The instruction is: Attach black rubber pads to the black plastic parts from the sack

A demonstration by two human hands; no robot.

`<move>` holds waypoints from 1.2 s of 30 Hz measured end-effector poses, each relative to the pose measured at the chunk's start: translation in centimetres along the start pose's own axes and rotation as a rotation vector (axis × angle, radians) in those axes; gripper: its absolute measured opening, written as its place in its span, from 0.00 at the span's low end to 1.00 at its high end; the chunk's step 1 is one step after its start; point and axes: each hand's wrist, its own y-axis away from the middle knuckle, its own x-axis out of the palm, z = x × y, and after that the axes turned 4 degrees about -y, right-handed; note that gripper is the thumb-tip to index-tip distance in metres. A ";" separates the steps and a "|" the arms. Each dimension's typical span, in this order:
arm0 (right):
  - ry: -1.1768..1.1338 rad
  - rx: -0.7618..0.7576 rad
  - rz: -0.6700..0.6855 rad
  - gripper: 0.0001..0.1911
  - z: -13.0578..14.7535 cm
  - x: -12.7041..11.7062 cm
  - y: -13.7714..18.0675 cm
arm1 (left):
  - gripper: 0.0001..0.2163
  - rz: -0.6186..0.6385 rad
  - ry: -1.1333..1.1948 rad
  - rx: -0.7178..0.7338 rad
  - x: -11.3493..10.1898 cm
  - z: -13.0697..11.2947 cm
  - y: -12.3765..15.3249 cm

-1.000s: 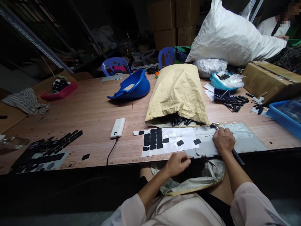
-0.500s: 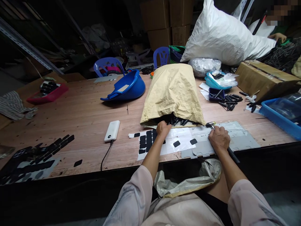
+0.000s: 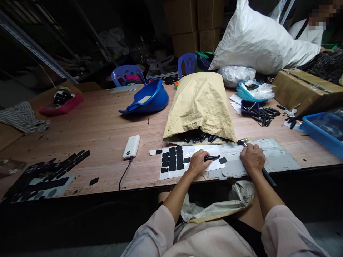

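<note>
My left hand (image 3: 197,162) is closed on a slim black pen-shaped piece (image 3: 213,157), whose tapered end points right. It is over a white sheet (image 3: 191,152) carrying rows of black rounded stickers (image 3: 173,159). My right hand (image 3: 252,157) grips a small hammer (image 3: 268,177). The hammer's head, with a yellowish tip, lies past my fingers, and its black handle sticks out toward the table edge. Beneath that hand is a grey plastic board (image 3: 278,157). Just beyond the sheet, a yellow woven sack (image 3: 199,103) lies with its mouth toward me, similar black pieces (image 3: 199,136) showing inside.
A white power bank (image 3: 131,146) with a cable lies left of the sheet. Farther back sits a blue scoop-shaped basin (image 3: 155,96). On the right are loose black pieces (image 3: 268,113), a cardboard box (image 3: 308,87) and a blue tray (image 3: 321,134). An open sack (image 3: 222,210) spans my lap.
My left hand has come back from the sack's mouth to above the sheet, with a black pen-shaped piece now showing in it. My right hand keeps its hold on the hammer.
</note>
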 end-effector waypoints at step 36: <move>-0.576 -0.359 0.110 0.22 6.9 -1.8 10.0 | 0.07 -0.011 0.083 -0.015 1.4 1.1 -1.5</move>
